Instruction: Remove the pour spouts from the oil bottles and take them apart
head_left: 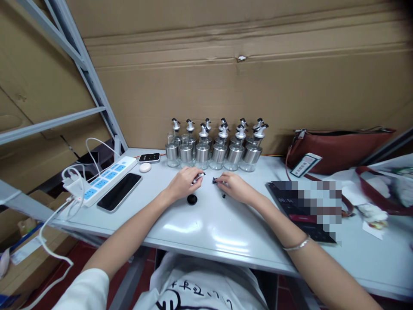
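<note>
My left hand rests on the white table, fingers closed round a small silver-and-black spout part. My right hand lies a little to its right, pinching a small black piece at its fingertips. A round black cap sits on the table just below my left hand. A tiny black bit lies under my right hand. Behind both hands stands a group of several glass bottles with steel bands and pour spouts.
At the left lie a white-and-blue power strip with cables, a black phone, a small white oval object and a black device. A tablet and a brown bag sit right. Cardboard wall behind.
</note>
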Demonstrator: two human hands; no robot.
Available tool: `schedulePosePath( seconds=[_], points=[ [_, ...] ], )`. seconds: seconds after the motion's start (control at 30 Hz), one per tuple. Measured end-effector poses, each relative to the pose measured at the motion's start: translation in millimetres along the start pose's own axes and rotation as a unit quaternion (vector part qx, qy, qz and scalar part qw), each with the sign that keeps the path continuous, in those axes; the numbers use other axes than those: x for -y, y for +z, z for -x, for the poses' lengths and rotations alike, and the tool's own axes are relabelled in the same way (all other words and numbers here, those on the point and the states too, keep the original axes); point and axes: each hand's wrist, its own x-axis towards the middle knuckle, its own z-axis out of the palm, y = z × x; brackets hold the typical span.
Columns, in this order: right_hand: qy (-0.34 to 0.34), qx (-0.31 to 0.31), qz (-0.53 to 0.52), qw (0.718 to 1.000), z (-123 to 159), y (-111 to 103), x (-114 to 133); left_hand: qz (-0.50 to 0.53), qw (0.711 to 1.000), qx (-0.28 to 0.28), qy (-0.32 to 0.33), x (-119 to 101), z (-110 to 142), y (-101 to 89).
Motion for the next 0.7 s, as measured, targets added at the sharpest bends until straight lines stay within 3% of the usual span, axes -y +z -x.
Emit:
schedulePosePath(
  seconds=[0.27, 0.47, 0.7],
  points=[
    [0.038, 0.017, 0.039, 0.998, 2.6, 4.7, -3.0, 0.003, 1.0, 0.011, 0.001, -2.8, 0.1, 2.6],
    [-0.001, -0.004, -0.01, 1.0, 0.8, 9.6, -6.0, 0.004, 0.999, 0.035, -0.011, -3.4, 0.7, 1.9],
    [-0.019, -0.01, 0.009, 1.0, 1.0, 9.9, -4.3, 0.012, 0.998, 0.057, -0.019, -2.5, 0.5, 4.5]
  ],
)
